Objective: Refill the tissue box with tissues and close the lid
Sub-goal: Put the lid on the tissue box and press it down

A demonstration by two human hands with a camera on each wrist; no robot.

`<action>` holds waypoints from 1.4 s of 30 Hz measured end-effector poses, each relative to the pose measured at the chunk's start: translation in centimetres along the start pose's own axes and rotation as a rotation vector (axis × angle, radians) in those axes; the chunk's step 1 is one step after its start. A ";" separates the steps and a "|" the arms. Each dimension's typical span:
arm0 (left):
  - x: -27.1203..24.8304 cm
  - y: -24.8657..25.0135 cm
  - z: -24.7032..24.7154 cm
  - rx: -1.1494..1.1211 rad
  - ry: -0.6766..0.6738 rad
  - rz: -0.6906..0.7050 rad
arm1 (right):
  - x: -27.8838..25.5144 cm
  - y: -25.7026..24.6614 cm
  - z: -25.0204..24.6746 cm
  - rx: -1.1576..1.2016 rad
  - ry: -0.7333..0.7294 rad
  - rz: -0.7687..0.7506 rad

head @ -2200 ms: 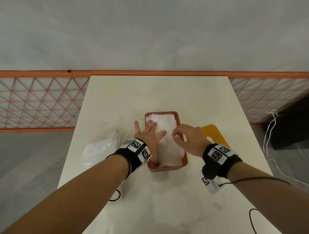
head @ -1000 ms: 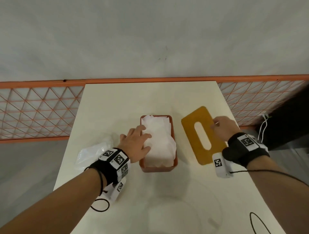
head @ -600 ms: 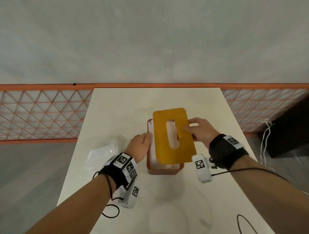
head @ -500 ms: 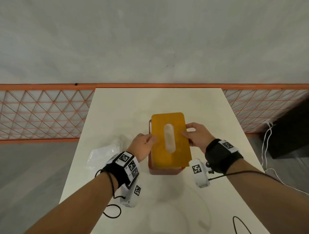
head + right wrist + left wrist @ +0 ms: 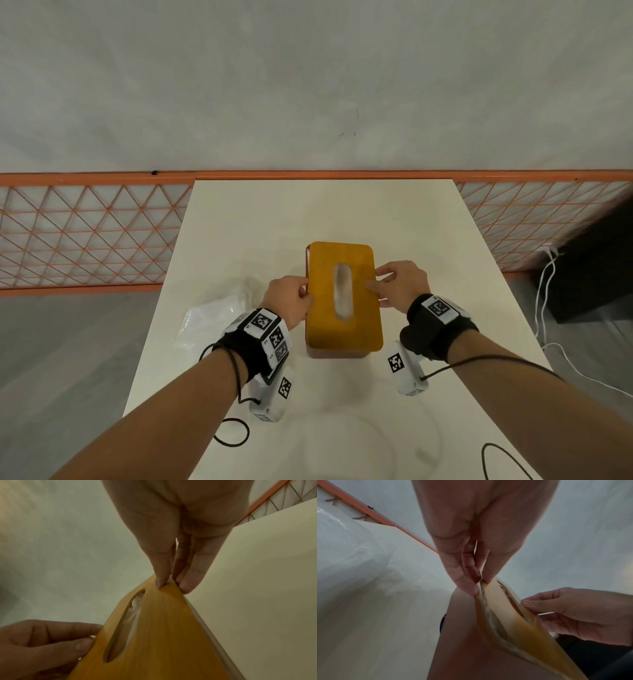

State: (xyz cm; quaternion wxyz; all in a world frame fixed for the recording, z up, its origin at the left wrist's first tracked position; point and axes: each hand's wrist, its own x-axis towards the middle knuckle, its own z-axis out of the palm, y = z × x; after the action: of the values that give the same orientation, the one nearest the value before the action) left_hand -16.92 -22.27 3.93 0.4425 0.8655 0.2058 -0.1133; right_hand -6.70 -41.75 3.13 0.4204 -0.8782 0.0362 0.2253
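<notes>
The orange-brown tissue box (image 5: 337, 353) stands mid-table under its yellow wooden lid (image 5: 356, 308). White tissue (image 5: 342, 291) shows through the lid's oval slot. My left hand (image 5: 306, 293) pinches the lid's left edge, and my right hand (image 5: 375, 279) pinches its right edge. In the left wrist view my left hand (image 5: 481, 582) holds the lid (image 5: 505, 608), and a strip of tissue (image 5: 489, 616) shows between the lid and the box wall. In the right wrist view my right hand (image 5: 171, 584) grips the lid (image 5: 163, 628) between thumb and fingers.
A crumpled clear plastic wrapper (image 5: 212, 318) lies left of the box on the white table (image 5: 325, 212). An orange lattice fence (image 5: 85, 233) runs behind the table. White cables (image 5: 544, 291) and a dark object (image 5: 599, 274) are on the floor at right.
My right hand took the lid from the table's right side and brought it down onto the box. My left hand left the tissues and took the lid's left edge.
</notes>
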 end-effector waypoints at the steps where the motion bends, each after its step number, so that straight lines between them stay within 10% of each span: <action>1: -0.1 0.1 -0.1 -0.018 -0.005 -0.008 | 0.1 0.0 0.1 -0.004 0.000 -0.002; 42: 1.7 -1.3 -0.5 0.299 -0.077 0.166 | 1.3 0.0 0.8 -0.169 -0.005 -0.067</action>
State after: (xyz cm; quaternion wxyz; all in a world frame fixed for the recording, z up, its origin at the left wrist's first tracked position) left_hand -15.99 -20.72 2.64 0.3240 0.9307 0.0975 -0.1388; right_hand -5.80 -40.98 2.10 0.3522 -0.9107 -0.0131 0.2155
